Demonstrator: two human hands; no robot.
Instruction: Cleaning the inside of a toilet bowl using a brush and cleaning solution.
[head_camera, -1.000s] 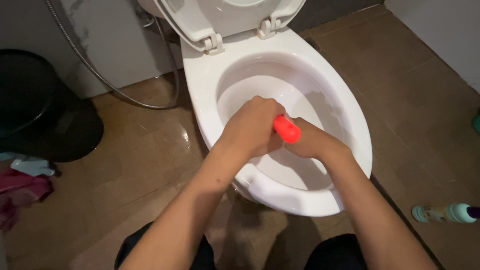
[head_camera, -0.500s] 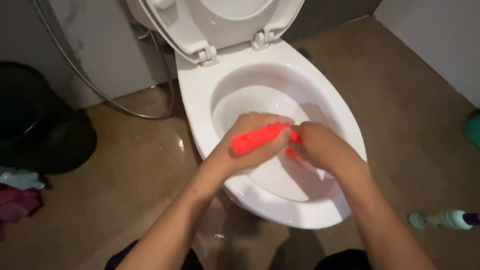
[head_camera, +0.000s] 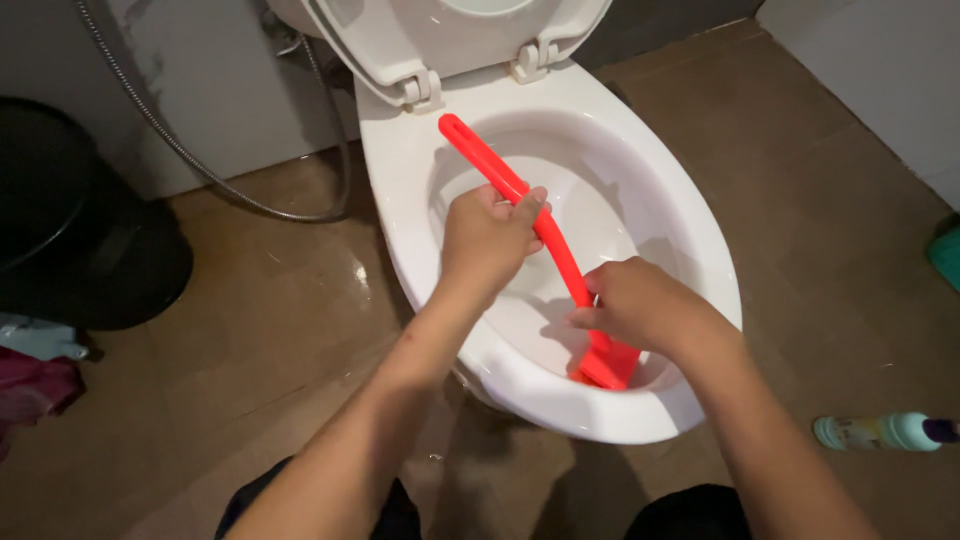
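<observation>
— How many things are in hand?

— One red toilet brush (head_camera: 520, 205), held by two hands. The left hand (head_camera: 490, 235) has its fingers clamped on the upper handle; the right hand (head_camera: 630, 305) has its fingers closed round the lower stem.

— What is the brush like?

— Smooth red plastic, long and slightly curved, with a looped slot at the end beyond the left fingers. Just below the right fingers it widens into a flat red head, which sits inside the bowl against the near rim.

— And the container?

— One white toilet bowl (head_camera: 700, 250), glossy ceramic and oval, holding only the brush head. Its seat and lid (head_camera: 450, 40) are raised.

— Anything else?

— One ribbed metal hose (head_camera: 250, 205) curving over the brown tiled floor (head_camera: 300, 330) well left of the left fingers, one black round bin (head_camera: 90, 250) farther left, and one pale green bottle (head_camera: 880, 430) lying on the floor right of the right fingers.
</observation>
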